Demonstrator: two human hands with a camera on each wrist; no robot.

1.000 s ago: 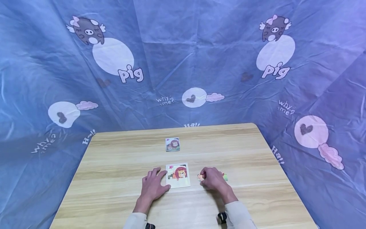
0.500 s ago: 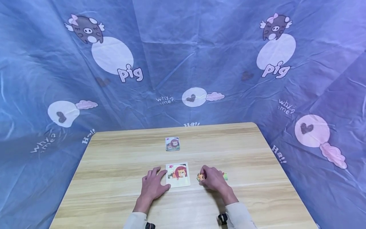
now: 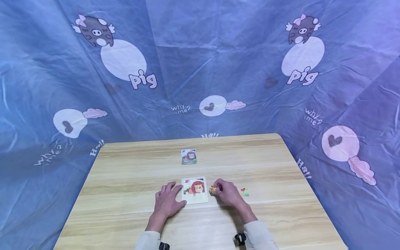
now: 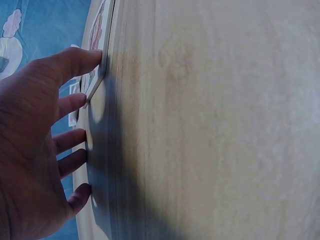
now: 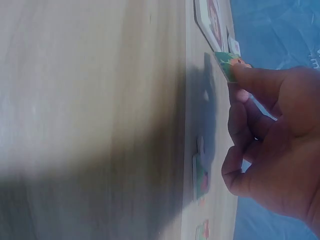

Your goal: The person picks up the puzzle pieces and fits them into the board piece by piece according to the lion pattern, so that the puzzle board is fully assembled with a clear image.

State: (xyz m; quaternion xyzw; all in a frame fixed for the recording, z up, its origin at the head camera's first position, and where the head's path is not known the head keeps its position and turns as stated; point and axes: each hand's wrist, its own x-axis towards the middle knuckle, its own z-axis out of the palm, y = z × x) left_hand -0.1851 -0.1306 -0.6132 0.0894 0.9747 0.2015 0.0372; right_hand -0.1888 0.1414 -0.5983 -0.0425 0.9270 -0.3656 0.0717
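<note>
A white-framed jigsaw board (image 3: pixel 195 199) with a lion picture lies flat on the table; its upper part shows printed pieces and its lower part is plain white. My left hand (image 3: pixel 167 201) rests at the board's left side, fingers spread, with thumb and index finger touching its edge, as the left wrist view shows. Just right of the board, my right hand (image 3: pixel 230 193) pinches a green and orange puzzle piece (image 5: pixel 225 62) between thumb and fingers. The piece is tilted and held above the table, partly covered by the fingertips.
A small picture card (image 3: pixel 189 157) with the lion design lies beyond the board. Loose puzzle pieces (image 3: pixel 245 191) lie to the right of my right hand. The wooden table (image 3: pixel 140 163) ends at a blue printed cloth (image 3: pixel 175 69) behind and at both sides.
The piece in my right hand has turned from a pale orange look to green and orange. That hand has shifted left toward the board, uncovering the loose pieces. My left hand stays put.
</note>
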